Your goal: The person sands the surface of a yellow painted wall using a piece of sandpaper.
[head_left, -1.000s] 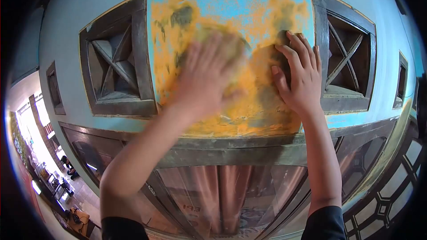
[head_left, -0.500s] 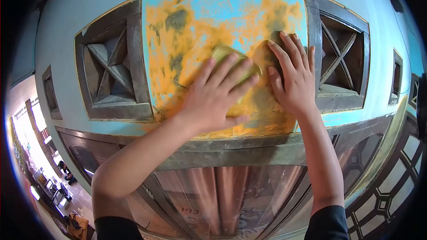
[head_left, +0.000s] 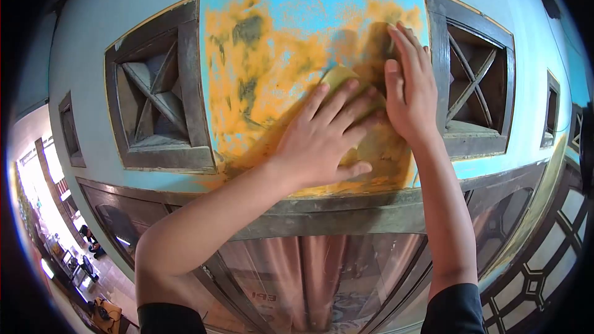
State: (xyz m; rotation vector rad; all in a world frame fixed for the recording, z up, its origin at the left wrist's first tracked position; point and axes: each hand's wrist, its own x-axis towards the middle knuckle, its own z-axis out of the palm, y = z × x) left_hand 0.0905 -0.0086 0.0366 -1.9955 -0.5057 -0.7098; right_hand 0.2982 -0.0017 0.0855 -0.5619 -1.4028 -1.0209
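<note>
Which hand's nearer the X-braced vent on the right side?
Right hand: beside the left edge of the X-braced vent. Left hand is farther left and lower, over the yellowish pad.

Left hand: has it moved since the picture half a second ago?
Yes, the left hand has shifted rightward across the wall, farther from the vent at picture left.

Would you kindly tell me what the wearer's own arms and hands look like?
The left hand and right hand are ungloved and, as far as shows, unadorned. The left sleeve and right sleeve are black, short and plain where visible.
</note>
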